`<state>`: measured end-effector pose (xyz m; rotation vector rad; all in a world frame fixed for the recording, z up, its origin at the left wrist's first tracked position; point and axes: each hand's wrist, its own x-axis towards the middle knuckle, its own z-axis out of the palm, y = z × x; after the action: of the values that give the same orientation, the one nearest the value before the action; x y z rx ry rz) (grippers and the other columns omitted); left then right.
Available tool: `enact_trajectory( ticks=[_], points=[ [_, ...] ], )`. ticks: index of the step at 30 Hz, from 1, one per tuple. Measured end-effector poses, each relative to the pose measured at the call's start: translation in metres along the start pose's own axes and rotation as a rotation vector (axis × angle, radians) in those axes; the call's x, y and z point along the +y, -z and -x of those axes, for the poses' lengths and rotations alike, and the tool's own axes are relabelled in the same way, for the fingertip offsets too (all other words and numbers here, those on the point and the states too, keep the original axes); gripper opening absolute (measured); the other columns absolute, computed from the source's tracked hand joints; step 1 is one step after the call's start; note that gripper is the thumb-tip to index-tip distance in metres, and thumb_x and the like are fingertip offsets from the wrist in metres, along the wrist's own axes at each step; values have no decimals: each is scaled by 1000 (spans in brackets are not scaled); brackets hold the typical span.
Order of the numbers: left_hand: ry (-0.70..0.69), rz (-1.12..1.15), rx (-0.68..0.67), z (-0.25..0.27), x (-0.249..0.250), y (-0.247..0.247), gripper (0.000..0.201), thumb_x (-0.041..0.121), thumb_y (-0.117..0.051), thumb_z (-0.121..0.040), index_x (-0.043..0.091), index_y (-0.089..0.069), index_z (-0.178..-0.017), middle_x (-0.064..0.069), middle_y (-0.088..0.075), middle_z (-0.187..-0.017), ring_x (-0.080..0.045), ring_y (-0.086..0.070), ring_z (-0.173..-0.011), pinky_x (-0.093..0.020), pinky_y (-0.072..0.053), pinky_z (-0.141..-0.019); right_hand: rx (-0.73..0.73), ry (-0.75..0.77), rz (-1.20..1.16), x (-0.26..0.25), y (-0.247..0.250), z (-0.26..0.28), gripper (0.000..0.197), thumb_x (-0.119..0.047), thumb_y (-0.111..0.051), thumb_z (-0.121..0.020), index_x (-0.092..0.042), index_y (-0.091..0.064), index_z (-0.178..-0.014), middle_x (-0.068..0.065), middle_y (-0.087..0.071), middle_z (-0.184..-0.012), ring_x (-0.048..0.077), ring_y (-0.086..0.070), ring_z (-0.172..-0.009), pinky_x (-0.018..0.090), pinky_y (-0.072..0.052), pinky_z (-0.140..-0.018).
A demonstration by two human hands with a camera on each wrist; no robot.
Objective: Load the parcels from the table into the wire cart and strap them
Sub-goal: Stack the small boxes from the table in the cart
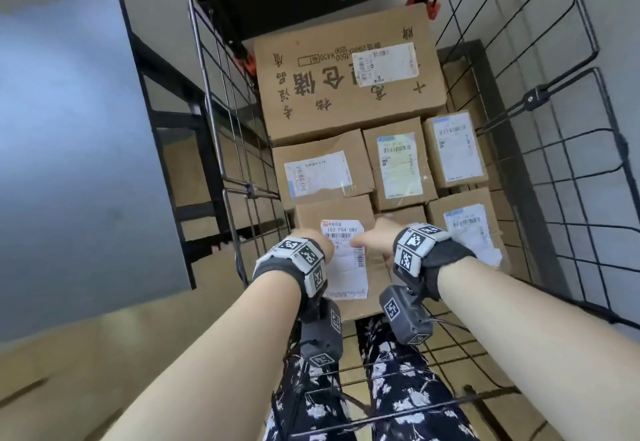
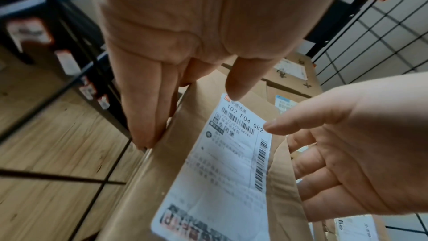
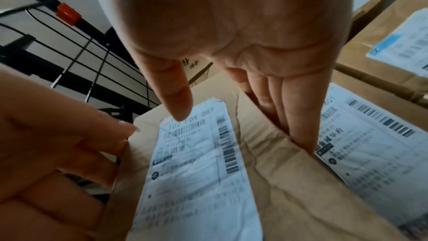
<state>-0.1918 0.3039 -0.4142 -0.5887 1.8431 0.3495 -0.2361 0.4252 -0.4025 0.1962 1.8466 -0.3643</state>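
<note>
parcel (image 1: 341, 213) underside hidden | lower label (image 2: 208, 180) print blurred | wire cart (image 1: 568, 198) cropped

right hand (image 3: 243, 39): straight fingers (image 3: 298, 116) down parcel's right side, thumb over label | left hand (image 3: 53, 153): fingers on left edge | cardboard parcel (image 3: 277, 180), white shipping label (image 3: 197, 162) "082" | labelled parcel (image 3: 370, 144) just right | wire cart wall (image 3: 76, 58) behind
</note>
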Motion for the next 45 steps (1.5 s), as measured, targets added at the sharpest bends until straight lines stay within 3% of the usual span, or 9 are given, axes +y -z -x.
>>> enact_trajectory(
  ticks=[3, 7, 15, 18, 22, 29, 37, 41, 45],
  points=[
    [-12, 16, -20, -20, -1, -8, 41, 22, -33, -101, 0, -50, -131, -16, -51, -136, -28, -49, -125, -33, -38, -102, 15, 19, -73, 4, -5, -16, 55, -33, -63, -86, 0, -49, -126, 13, -60, -117, 24, -57, -93, 31, -48, -82],
    [-47, -87, -55, -33, 7, -6, 37, 15, -37, -101, -1, -48, -132, -15, -51, -135, -28, -50, -125, -33, -40, -102, 55, 33, -120, 7, -16, -39, 49, -34, -65, -84, 0, -54, -117, 12, -62, -107, 25, -62, -96, 32, -52, -86],
    [-113, -246, -96, -48, 6, -16, 38, 9, -39, -99, -3, -46, -135, -16, -49, -138, -30, -49, -126, -32, -43, -100, 78, 123, -23, 15, -29, -58, 69, -22, -58, -91, -8, -22, -148, 12, -45, -142, 25, -55, -117, 32, -47, -91],
    [36, -38, -47, -41, 11, -5, 36, 10, -37, -101, 1, -47, -134, -14, -51, -137, -28, -50, -125, -29, -40, -100, 93, 148, 10, 16, -24, -58, 66, -20, -56, -92, -10, -25, -149, 10, -45, -143, 25, -56, -115, 28, -47, -84],
    [-13, 37, 28, -34, 8, 0, 36, 12, -42, -99, 1, -48, -133, -13, -52, -136, -28, -51, -125, -33, -40, -102, 112, 171, 90, 12, -13, -48, 58, -23, -53, -93, -8, -33, -145, 13, -46, -142, 29, -55, -119, 36, -48, -97],
    [-13, 309, 124, -13, 4, 10, 34, 10, -38, -99, 0, -51, -129, -16, -54, -132, -30, -51, -122, -32, -42, -96, 172, 196, 77, 5, 5, -19, 41, -21, -54, -92, -2, -53, -129, 14, -58, -129, 28, -56, -116, 33, -46, -95],
    [-201, 693, 240, 57, 9, 29, 35, 12, -44, -95, 14, -55, -128, -11, -59, -127, -29, -58, -115, -40, -48, -99, 283, 334, 142, -8, 44, 41, 31, -12, -49, -91, -3, -67, -114, 14, -65, -119, 30, -60, -109, 34, -50, -93],
    [-262, 682, 387, 116, -1, 45, 34, 14, -43, -96, 7, -57, -126, -15, -60, -127, -30, -58, -115, -39, -48, -100, 320, 377, 158, -17, 59, 84, 34, -9, -45, -93, 0, -61, -122, 17, -59, -128, 32, -54, -120, 36, -46, -101],
    [-279, 606, 519, 160, -22, 58, 32, 19, -45, -96, 9, -60, -123, -11, -63, -121, -26, -61, -110, -37, -49, -97, 388, 457, 157, -35, 60, 124, 33, -13, -48, -92, -2, -61, -120, 15, -62, -122, 31, -59, -113, 36, -49, -96]
  ],
)
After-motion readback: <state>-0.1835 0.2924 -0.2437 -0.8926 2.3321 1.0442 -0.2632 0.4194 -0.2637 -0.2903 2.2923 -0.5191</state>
